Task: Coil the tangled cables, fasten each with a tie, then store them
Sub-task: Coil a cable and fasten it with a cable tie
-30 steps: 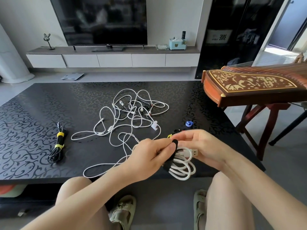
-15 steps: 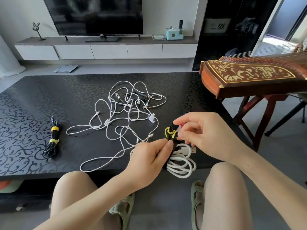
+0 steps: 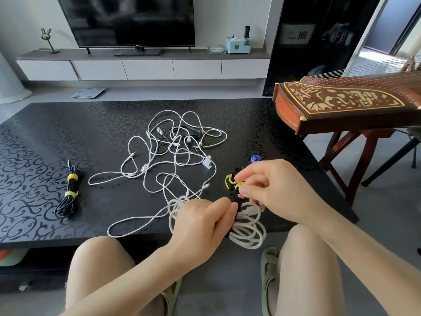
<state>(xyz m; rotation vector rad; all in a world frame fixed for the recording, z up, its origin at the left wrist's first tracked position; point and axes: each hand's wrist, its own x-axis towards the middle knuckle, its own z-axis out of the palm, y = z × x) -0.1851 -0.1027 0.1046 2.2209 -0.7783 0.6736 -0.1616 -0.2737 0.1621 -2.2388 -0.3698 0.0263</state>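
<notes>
My left hand [image 3: 200,222] grips a coiled white cable [image 3: 248,234] at the near edge of the table [image 3: 57,236]. My right hand [image 3: 273,190] pinches a black-and-yellow tie [image 3: 230,181] just above the coil. Tangled cables [image 3: 173,151] fill mid-table, and a wooden zither [image 3: 341,106] crowds the right side.

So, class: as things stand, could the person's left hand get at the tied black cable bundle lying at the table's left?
Probably yes, but not freely: the table toward the black cable bundle holds only loose white cables, yet the left hand grips the white coil and would have to let go.
</notes>
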